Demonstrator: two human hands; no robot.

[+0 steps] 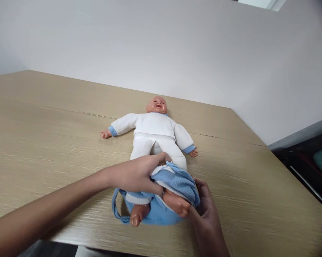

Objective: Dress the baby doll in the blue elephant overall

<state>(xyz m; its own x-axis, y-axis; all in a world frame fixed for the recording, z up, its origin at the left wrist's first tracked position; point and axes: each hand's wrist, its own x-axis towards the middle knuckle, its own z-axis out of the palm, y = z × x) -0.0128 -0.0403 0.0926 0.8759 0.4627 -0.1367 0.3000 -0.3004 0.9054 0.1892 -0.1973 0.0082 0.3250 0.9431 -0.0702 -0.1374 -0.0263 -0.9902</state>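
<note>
A baby doll [154, 125] lies on its back on the wooden table, head away from me and arms spread. It wears a white top with blue cuffs and white leggings. Bunched around its lower legs are blue doll pants [177, 182], with both bare feet sticking out of them. My left hand [139, 175] reaches between the legs, closed on the pants near the leg on the right. At the outer side of that same leg, my right hand [206, 214] grips the blue cloth beside the foot; some of its fingers are hidden. A blue strap [116, 208] loops out at the left.
The wooden table [56, 142] spreads out on both sides of the doll, with a seam running across it. Behind it stands a plain pale wall [150, 46]. A dark object [305, 160] with a greenish panel is beyond the table's right edge.
</note>
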